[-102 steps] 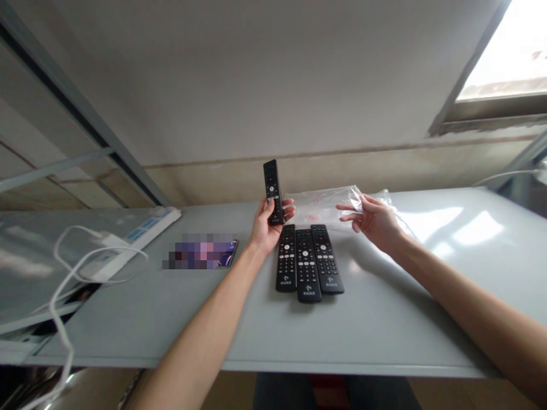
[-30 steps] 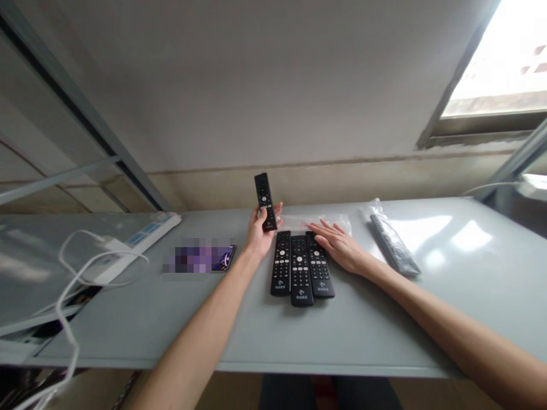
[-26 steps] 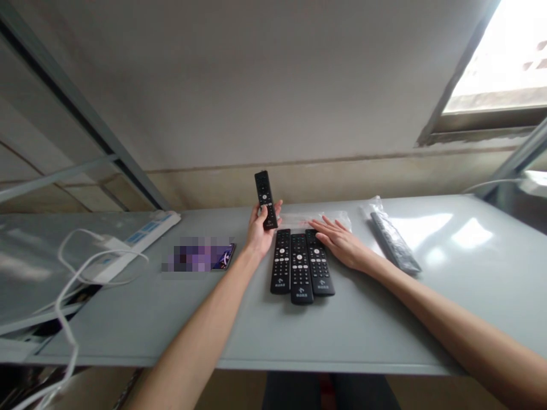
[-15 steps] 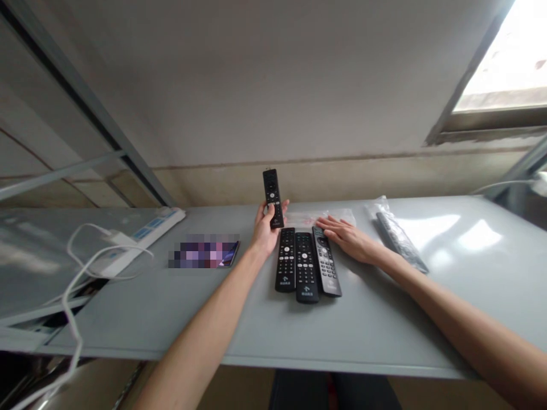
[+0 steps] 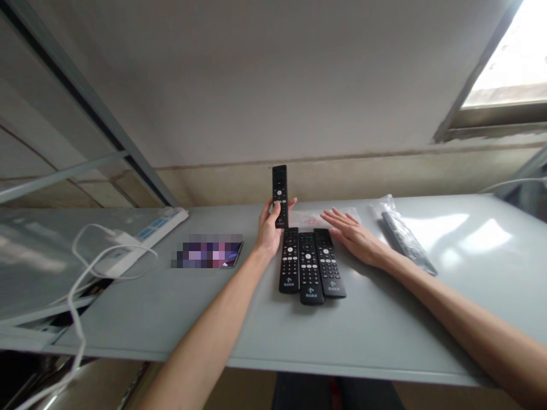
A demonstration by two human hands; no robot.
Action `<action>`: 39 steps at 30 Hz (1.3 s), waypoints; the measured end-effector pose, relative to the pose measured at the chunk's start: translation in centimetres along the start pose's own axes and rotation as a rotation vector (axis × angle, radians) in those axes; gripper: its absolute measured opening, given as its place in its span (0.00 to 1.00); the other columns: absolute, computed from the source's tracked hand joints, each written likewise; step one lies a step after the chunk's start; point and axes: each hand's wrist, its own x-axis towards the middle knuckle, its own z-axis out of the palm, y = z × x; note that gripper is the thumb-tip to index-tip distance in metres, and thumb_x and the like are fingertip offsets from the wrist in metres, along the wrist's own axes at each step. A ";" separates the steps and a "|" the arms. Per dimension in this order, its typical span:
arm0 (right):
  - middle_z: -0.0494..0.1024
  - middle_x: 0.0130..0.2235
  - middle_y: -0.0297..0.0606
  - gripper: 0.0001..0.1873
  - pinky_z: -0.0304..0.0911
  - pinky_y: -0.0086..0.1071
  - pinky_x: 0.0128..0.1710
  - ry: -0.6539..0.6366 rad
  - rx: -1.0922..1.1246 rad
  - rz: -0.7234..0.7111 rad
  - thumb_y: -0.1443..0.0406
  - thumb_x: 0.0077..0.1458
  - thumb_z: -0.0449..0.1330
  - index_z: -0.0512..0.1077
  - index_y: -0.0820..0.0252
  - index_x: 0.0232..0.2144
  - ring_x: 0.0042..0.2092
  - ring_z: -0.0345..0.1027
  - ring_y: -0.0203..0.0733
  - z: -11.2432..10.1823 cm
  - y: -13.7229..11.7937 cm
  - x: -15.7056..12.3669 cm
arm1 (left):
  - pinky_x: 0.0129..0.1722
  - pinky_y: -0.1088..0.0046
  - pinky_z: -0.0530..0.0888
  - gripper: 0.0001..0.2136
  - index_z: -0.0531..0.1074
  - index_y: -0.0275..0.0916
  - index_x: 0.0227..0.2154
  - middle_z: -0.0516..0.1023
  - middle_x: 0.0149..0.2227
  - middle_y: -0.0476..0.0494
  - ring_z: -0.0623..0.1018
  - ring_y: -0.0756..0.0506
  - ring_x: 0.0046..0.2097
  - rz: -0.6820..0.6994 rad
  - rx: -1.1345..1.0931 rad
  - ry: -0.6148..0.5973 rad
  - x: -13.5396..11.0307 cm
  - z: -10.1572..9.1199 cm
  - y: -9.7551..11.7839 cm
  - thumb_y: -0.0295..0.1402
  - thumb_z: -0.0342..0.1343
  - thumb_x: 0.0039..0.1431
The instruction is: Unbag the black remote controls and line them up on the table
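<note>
The left hand [image 5: 268, 232] over there has its grip wrapped round a remote [image 5: 280, 185], upright above the tabletop [image 5: 260, 330]; the right hand [image 5: 359, 239], grip wide, is just beside three remotes [image 5: 310, 267] lying together.

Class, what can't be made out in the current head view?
In the head view:
Upright black plastic remote: its back, turned away, and part of its front, under the left hand.
Clear, flat plastic bag: the part behind the right hand.
Flat, rectangular dark phone: what it shows, mostly pixelated.
Thin white cable: its lower end, past the bottom edge.
</note>
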 end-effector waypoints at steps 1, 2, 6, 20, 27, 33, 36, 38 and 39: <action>0.64 0.73 0.42 0.31 0.45 0.60 0.74 0.064 0.017 0.003 0.49 0.75 0.45 0.63 0.50 0.72 0.76 0.48 0.55 -0.1 -0.6 -0.1 | 0.52 0.68 0.73 0.20 0.72 0.41 0.46 0.86 0.47 0.39 0.83 0.40 0.55 0.031 0.014 -0.013 -0.1 0.2 0.1 0.46 0.70 0.58; 0.67 0.71 0.45 0.30 0.49 0.60 0.72 0.127 0.041 0.012 0.48 0.74 0.46 0.66 0.51 0.70 0.74 0.53 0.57 -0.1 -1.2 -0.2 | 0.51 0.68 0.74 0.20 0.73 0.40 0.45 0.87 0.46 0.39 0.84 0.41 0.53 0.060 0.035 -0.029 -0.1 0.3 0.2 0.47 0.70 0.59; 0.80 0.56 0.48 0.29 0.64 0.54 0.61 0.281 0.253 0.130 0.46 0.72 0.51 0.72 0.53 0.64 0.57 0.73 0.55 -0.4 -3.8 -0.6 | 0.44 0.67 0.78 0.19 0.77 0.39 0.45 0.87 0.41 0.39 0.87 0.40 0.43 0.047 0.202 -0.148 -0.8 0.8 0.7 0.47 0.69 0.59; 0.66 0.27 0.29 0.20 0.56 0.31 0.28 0.395 0.980 0.341 0.49 0.61 0.66 0.69 0.56 0.29 0.27 0.57 0.34 -1.0 -3.9 0.0 | 0.58 0.55 0.77 0.17 0.83 0.36 0.48 0.84 0.52 0.34 0.83 0.36 0.54 0.074 0.737 -0.553 -1.8 1.3 0.2 0.44 0.61 0.66; 0.64 0.24 0.29 0.19 0.49 0.30 0.22 0.400 0.817 0.638 0.49 0.54 0.68 0.70 0.56 0.30 0.23 0.54 0.33 -3.4 -2.6 0.3 | 0.69 0.46 0.64 0.07 0.83 0.42 0.42 0.84 0.53 0.42 0.74 0.36 0.66 0.394 1.072 -0.727 -2.2 1.7 0.0 0.31 0.63 0.64; 0.62 0.23 0.29 0.24 0.50 0.31 0.22 0.167 0.707 0.572 0.45 0.55 0.67 0.67 0.56 0.26 0.24 0.55 0.34 -3.6 -2.7 -0.4 | 0.67 0.42 0.62 0.04 0.84 0.45 0.39 0.84 0.54 0.43 0.71 0.33 0.67 0.385 1.120 -0.828 -2.3 1.8 -0.1 0.31 0.65 0.63; 0.61 0.23 0.29 0.26 0.47 0.31 0.21 0.041 0.684 0.494 0.42 0.56 0.65 0.68 0.56 0.27 0.25 0.54 0.35 -2.9 -2.6 -0.6 | 0.67 0.43 0.63 0.03 0.84 0.44 0.35 0.84 0.54 0.42 0.72 0.34 0.67 0.381 1.099 -0.792 -2.2 1.5 -0.4 0.31 0.65 0.63; 0.62 0.22 0.29 0.26 0.46 0.31 0.21 -0.011 0.662 0.491 0.41 0.57 0.64 0.70 0.58 0.30 0.24 0.54 0.34 -2.5 -2.4 -0.7 | 0.67 0.44 0.64 0.03 0.83 0.44 0.34 0.84 0.54 0.42 0.73 0.34 0.66 0.383 1.089 -0.766 -2.1 1.3 -0.6 0.31 0.65 0.63; 0.63 0.22 0.29 0.26 0.46 0.31 0.21 -0.026 0.648 0.504 0.41 0.58 0.63 0.70 0.58 0.30 0.23 0.54 0.34 -2.4 -2.3 -0.7 | 0.67 0.45 0.64 0.03 0.83 0.44 0.34 0.84 0.54 0.41 0.73 0.35 0.66 0.384 1.086 -0.759 -2.0 1.2 -0.7 0.31 0.65 0.63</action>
